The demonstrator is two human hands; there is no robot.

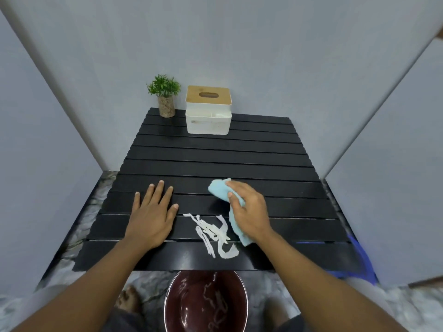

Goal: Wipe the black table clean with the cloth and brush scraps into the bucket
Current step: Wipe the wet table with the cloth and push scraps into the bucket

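The black slatted table fills the middle of the view. My right hand lies on a light blue cloth and holds it against the slats, fingers curled over it. Just left of the cloth, near the front edge, is a heap of white paper strips. My left hand rests flat on the table with fingers spread, left of the strips. A dark red bucket stands on the floor below the table's front edge, with several white scraps inside.
At the back of the table stand a small potted plant and a white tissue box with a wooden lid. Grey walls close in on three sides. A blue object lies at the table's right front corner. Marbled floor surrounds the bucket.
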